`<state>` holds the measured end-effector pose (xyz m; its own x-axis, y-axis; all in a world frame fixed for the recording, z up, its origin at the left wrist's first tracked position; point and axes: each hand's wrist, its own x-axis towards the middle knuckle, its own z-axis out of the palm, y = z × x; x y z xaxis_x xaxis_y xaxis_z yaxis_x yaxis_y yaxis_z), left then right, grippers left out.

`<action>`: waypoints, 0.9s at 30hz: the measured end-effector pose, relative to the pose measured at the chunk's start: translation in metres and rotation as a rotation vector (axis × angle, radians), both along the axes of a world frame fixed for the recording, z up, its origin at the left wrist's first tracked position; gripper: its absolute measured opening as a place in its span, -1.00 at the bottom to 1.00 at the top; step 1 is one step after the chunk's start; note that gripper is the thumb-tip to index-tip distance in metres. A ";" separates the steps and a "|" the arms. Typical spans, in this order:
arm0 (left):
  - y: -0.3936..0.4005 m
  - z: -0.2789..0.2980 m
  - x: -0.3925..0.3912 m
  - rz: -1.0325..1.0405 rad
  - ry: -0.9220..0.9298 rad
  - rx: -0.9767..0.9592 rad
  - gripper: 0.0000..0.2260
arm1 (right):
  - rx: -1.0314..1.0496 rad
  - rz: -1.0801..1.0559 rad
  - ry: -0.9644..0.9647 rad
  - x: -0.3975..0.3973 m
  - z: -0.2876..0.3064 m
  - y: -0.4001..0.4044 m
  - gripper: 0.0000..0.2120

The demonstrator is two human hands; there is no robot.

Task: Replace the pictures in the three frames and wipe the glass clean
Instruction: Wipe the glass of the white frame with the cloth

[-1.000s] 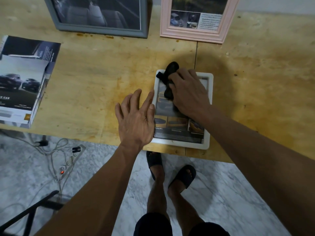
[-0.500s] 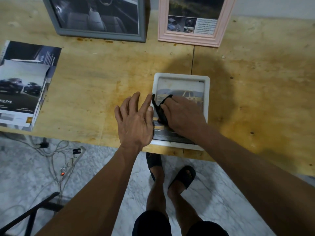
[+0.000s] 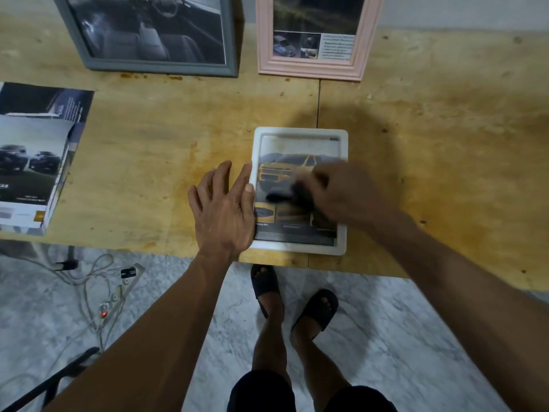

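The white frame [image 3: 299, 248] lies flat at the table's [image 3: 148, 144] near edge, long axis running away from the person. The left hand [image 3: 225, 209], grip spread, braces its left side; the right hand [image 3: 344, 191] pinches a dark cloth [image 3: 282, 197] mid-glass.

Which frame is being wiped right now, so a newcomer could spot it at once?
On the wooden table, look at the near edge, in front of the grey frame and pink frame propped at the back. The white frame lies flat there, showing a yellow car, with the left hand beside it and the right hand rubbing a dark cloth over it.
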<state>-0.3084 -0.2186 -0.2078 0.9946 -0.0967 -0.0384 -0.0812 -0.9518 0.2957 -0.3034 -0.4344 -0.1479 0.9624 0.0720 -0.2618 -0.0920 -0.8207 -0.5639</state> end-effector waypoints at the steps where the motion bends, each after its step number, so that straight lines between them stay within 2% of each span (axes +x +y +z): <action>1: 0.000 -0.001 0.000 0.003 -0.001 0.004 -0.59 | -0.007 -0.075 -0.100 0.013 0.000 -0.011 -0.71; 3: 0.001 -0.001 0.000 0.001 -0.009 0.008 -0.59 | -0.052 -0.115 -0.254 0.036 -0.005 -0.024 -0.72; 8: 0.001 -0.001 0.000 0.000 -0.013 -0.001 -0.56 | -0.333 0.099 -0.415 0.050 -0.043 -0.020 -0.73; 12: 0.001 -0.001 0.001 -0.007 -0.020 -0.002 -0.58 | -0.487 0.222 -0.317 0.040 -0.056 -0.017 -0.58; 14: 0.001 -0.001 0.001 -0.002 -0.018 -0.007 -0.58 | -0.474 0.235 -0.294 0.031 -0.058 -0.015 -0.61; 17: 0.000 -0.001 0.000 0.000 -0.020 -0.009 -0.58 | -0.460 0.280 -0.306 0.006 -0.056 -0.007 -0.75; 21: 0.000 -0.001 0.000 0.005 -0.021 -0.009 -0.58 | -0.288 0.167 -0.400 -0.028 -0.038 0.004 -0.89; 27: 0.000 -0.003 0.001 -0.004 -0.030 0.000 -0.58 | -0.188 0.204 -0.370 -0.059 -0.027 0.015 -0.89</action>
<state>-0.3076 -0.2189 -0.2104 0.9949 -0.1008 -0.0086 -0.0939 -0.9515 0.2929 -0.3626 -0.4197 -0.1748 0.9647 0.2536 0.0705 0.2614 -0.8925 -0.3676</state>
